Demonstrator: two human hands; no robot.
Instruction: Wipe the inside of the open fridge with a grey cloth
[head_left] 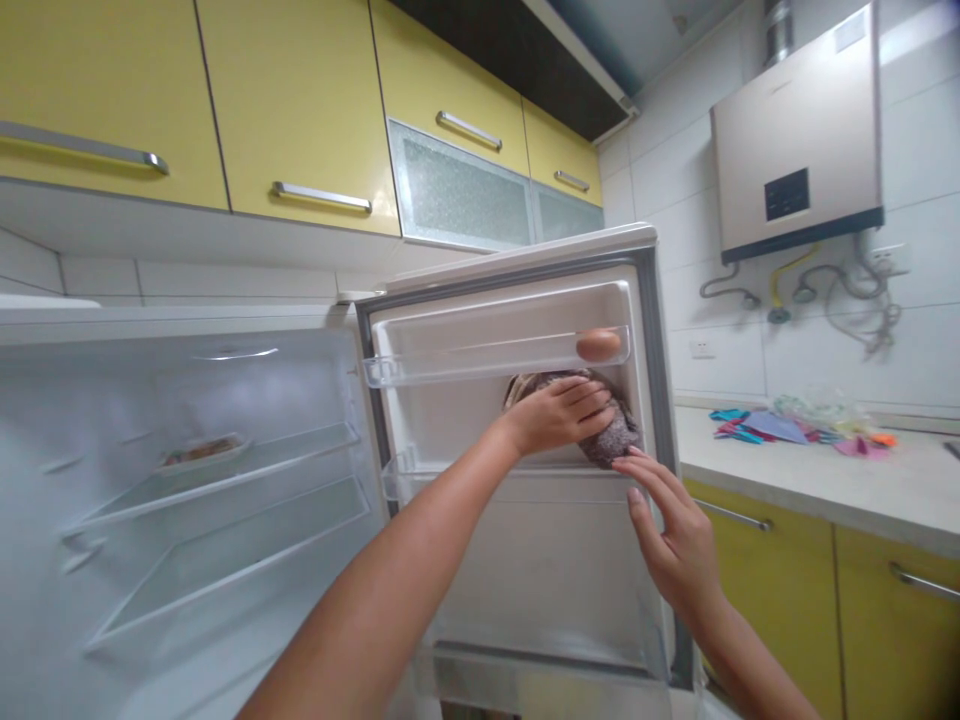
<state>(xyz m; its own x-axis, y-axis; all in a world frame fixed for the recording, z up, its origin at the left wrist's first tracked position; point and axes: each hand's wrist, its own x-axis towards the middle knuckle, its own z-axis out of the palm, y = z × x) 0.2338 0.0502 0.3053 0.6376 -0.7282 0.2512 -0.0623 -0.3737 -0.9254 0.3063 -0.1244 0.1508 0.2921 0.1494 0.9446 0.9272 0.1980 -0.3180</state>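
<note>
Kitchen: fridge (517, 560), yellow cabinets (292, 90).

The open fridge door (525, 570) carried a clear upper rack (480, 357), with a brown egg (598, 345) near its outer end. Below, a dark, speckled cloth (616, 437) was against the door's inner panel, its bottom at the lower rack (401, 480). Inside the fridge, a small white tray (204, 453) lay on the upper shelf (289, 462). The pale counter (832, 492) held colourful pieces (776, 427) beside crumpled clear plastic (821, 408).
</note>
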